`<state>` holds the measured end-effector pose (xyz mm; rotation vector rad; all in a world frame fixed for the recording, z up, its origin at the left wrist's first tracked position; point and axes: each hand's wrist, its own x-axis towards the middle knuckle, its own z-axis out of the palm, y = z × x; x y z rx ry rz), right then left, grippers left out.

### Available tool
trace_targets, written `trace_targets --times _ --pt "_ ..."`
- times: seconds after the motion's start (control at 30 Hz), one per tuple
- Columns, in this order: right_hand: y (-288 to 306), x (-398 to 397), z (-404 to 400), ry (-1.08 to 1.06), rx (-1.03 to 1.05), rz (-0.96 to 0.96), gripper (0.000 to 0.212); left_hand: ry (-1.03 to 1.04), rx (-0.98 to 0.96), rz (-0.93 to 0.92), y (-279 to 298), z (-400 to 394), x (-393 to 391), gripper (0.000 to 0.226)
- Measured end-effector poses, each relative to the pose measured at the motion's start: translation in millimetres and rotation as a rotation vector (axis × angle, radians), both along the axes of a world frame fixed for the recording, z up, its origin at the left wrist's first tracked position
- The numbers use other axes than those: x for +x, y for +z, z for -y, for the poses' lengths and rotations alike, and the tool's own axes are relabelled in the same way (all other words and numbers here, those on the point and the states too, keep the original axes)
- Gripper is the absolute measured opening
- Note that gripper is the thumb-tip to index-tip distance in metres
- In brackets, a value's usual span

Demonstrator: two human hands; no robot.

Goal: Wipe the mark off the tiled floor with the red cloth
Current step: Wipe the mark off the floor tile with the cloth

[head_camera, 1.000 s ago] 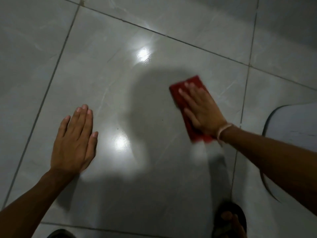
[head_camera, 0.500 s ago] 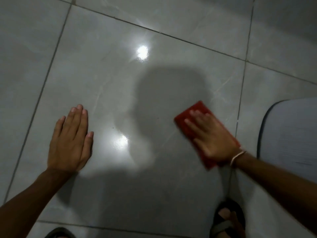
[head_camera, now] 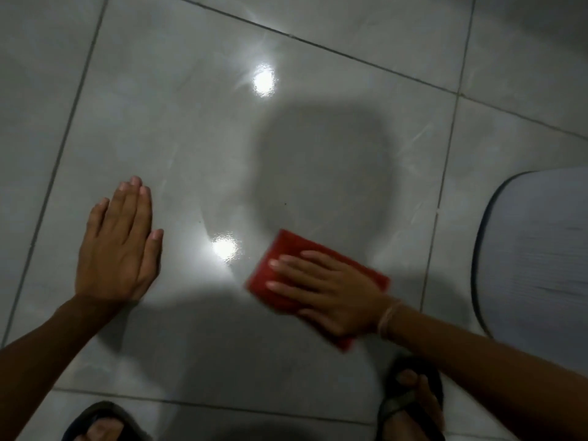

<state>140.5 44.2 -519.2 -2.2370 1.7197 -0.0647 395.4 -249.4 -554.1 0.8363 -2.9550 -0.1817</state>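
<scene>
My right hand (head_camera: 331, 297) lay flat, fingers spread and pressing down on the folded red cloth (head_camera: 286, 253), not clutching it; the grip was open, palm on the fabric. The cloth sat on the glossy grey tiled floor (head_camera: 197, 128), on the large tile before me, toward that tile's near right corner and just short of the grout line on its right. My left hand (head_camera: 119, 243) rested palm down, fingers together, grip open and holding nothing, on the same tile near its left edge, well apart from the cloth. I could not make out the mark. A pale grey mat with a dark rim (head_camera: 534, 249) lay at the floor's right side. My sandalled right foot (head_camera: 413, 399) stood just below the cloth.
</scene>
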Motion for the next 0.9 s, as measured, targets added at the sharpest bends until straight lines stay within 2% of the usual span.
trace_targets --times 0.07,0.17,0.23,0.3,0.37,0.43,0.5,0.6,0.67,0.73,0.8,0.9 --pt "2 -59 -28 -0.049 0.035 -0.1 0.058 0.019 -0.006 0.017 1 -1 -1 0.065" --pt "-1 -123 9 -0.427 -0.011 -0.196 0.063 0.042 -0.004 0.044 4 -5 -4 0.065" --pt "1 -118 70 -0.705 -0.048 -0.195 0.068 0.039 0.008 0.059 4 -3 -4 0.066" --pt "3 -86 131 -0.835 -0.083 -0.173 0.07 0.033 0.025 0.056 4 -1 -3 0.066" --pt "2 -38 169 -0.705 -0.106 -0.131 0.069 0.024 0.019 0.039 3 -2 -2 0.066" --pt "-4 16 159 -0.401 -0.089 -0.072 0.065 0.019 0.01 0.023 2 -2 -1 0.066" --pt "-4 43 103 -0.133 -0.029 -0.039 0.062 0.019 0.008 0.017 2 -2 0 0.065" --pt "0 -1 9 -0.034 0.021 -0.015 0.06 0.038 0.011 0.018 5 -3 -4 0.065" --pt "2 -55 -24 -0.095 0.078 -0.116 0.061 0.062 0.0 0.015 6 -3 -4 0.064" --pt "3 -106 -14 -0.268 0.076 -0.198 0.063 0.048 -0.006 0.022 4 -4 -5 0.064" --pt "5 -120 41 -0.532 0.012 -0.193 0.066 0.041 -0.008 0.051 3 -2 -4 0.065" --pt "4 -85 140 -0.845 -0.055 -0.172 0.07 0.039 0.016 0.057 3 0 -1 0.065"
